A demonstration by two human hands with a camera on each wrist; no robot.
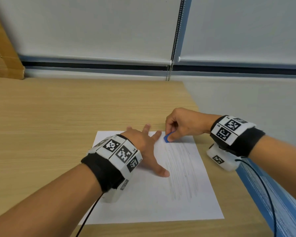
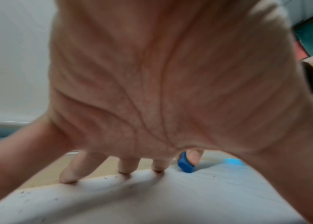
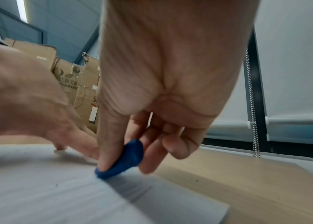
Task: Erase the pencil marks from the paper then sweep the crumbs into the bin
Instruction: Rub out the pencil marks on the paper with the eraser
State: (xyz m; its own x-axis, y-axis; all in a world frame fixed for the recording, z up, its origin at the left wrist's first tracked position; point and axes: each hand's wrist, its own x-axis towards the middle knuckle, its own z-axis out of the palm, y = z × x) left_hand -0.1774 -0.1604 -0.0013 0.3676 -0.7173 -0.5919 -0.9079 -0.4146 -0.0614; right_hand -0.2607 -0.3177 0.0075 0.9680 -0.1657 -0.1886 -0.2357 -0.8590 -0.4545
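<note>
A white sheet of paper (image 1: 147, 202) lies on the wooden desk (image 1: 58, 117), with faint grey pencil strokes (image 1: 181, 170) down its right half. My left hand (image 1: 143, 144) lies flat on the sheet's upper left part, fingers spread and straight, pressing it down. My right hand (image 1: 176, 129) pinches a small blue eraser (image 1: 167, 139) between thumb and fingers, its tip on the paper near the top edge. The eraser (image 3: 124, 160) touches the sheet just beside my left fingertips (image 2: 124, 166). Dark crumbs (image 2: 23, 193) dot the paper. No bin is in view.
The desk's right edge, with a blue strip (image 1: 272, 202), runs close beside the paper. A cardboard box (image 1: 2, 53) stands at the back left. A blind's bead chain (image 1: 174, 40) hangs at the back. Black cables (image 1: 263, 185) trail from both wristbands.
</note>
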